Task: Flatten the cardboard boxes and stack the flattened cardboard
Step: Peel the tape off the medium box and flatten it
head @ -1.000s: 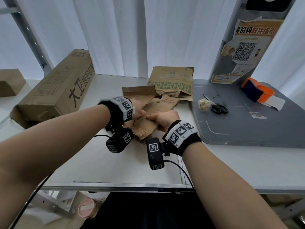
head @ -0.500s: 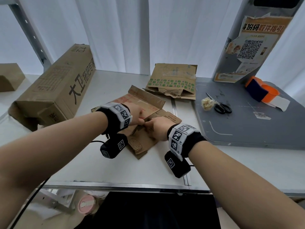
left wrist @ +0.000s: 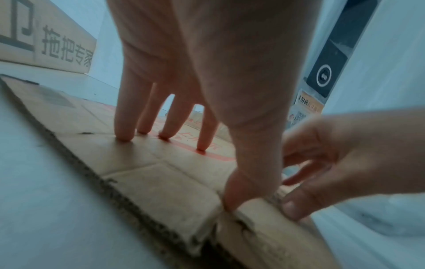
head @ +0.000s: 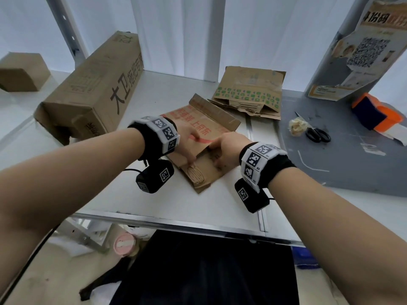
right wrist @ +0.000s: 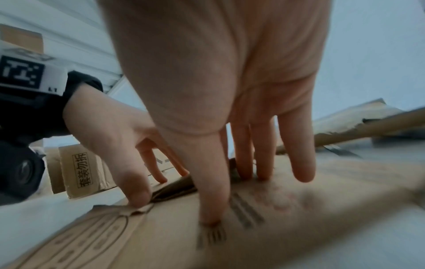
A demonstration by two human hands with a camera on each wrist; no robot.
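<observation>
A brown cardboard box with red print (head: 204, 128) lies pressed flat on the white table (head: 198, 208). My left hand (head: 188, 143) presses straight fingers (left wrist: 142, 118) onto its left panel, thumb at the flap edge (left wrist: 230, 203). My right hand (head: 224, 150) presses its fingers (right wrist: 296, 154) and thumb onto the near panel (right wrist: 230, 236). Both hands stand side by side, palms down. Behind them lies a flattened box with green print (head: 248, 93). A long unflattened box (head: 94, 84) lies at the left, and a small box (head: 21, 71) sits at the far left.
A grey mat (head: 352, 146) covers the table's right side, with black scissors (head: 318, 134), a crumpled tape wad (head: 297, 126) and an orange and blue tape dispenser (head: 374, 113). A grey post with a QR poster (head: 363, 51) stands at the back right. The table's front edge (head: 176, 225) is near.
The box was half folded and raised under my hands a second ago; now it lies spread flat, with both hands lower and pressing down on it.
</observation>
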